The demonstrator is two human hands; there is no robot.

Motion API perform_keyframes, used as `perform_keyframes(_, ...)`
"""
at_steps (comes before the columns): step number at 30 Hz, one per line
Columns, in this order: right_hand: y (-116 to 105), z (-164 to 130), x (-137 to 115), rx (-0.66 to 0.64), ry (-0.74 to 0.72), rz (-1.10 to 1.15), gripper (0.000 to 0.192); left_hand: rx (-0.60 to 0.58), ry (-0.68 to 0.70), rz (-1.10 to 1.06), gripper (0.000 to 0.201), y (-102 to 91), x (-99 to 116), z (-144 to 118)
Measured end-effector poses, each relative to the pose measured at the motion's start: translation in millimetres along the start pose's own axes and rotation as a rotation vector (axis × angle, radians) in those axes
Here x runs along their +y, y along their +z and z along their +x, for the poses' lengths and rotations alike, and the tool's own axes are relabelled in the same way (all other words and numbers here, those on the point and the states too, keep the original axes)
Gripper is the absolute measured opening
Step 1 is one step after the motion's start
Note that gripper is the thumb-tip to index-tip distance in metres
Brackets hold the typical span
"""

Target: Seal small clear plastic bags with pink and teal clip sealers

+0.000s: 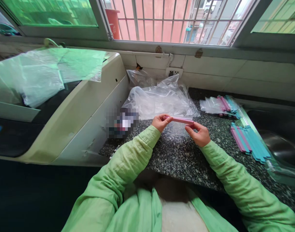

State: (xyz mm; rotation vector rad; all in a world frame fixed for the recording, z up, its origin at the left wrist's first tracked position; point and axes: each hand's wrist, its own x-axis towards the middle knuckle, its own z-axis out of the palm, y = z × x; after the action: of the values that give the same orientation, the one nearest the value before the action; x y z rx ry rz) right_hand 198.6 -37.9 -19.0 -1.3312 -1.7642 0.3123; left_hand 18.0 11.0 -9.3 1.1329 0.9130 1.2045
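Observation:
A slim pink strip point(179, 120) stretches between my two hands above the speckled dark counter point(176, 158). My left hand point(161, 122) pinches its left end between thumb and fingers. Its right end sits in the fingers of my right hand point(199, 133). Just below the strip, a small clear plastic bag point(179, 129) lies on the counter. To the right lie pink and blue strips point(250, 141) in a loose row beside the sink. Farther back is another group of pink and blue strips point(228, 104), next to small clear bags point(211, 105).
Large clear plastic bags point(159, 100) are heaped against the tiled wall, below a power socket point(174, 71). A cream-coloured machine point(94, 106) stands at left, with plastic sheeting point(41, 74) over it. A blurred-out object point(123, 122) sits beside it. The metal sink point(280, 145) is at right.

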Motion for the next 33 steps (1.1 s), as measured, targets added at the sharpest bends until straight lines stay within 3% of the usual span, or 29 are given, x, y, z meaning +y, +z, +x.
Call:
perform_keyframes(5, 1.9, -0.3, -2.8, 0.019, 0.061, 0.089, 0.018, 0.003, -0.001, -0.037, 0.047, 0.4, 0.9, 0.3)
perform_keyframes(20, 3.0, -0.5, 2.3, 0.047, 0.004, 0.013, 0.018, 0.014, 0.013, -0.08, 0.048, 1.1, 3.7, -1.1)
perform_keyframes(33, 3.9, -1.4, 3.4, -0.003, -0.055, -0.064, 0.022, 0.035, 0.072, -0.096, 0.043, -7.2, -7.1, 6.3)
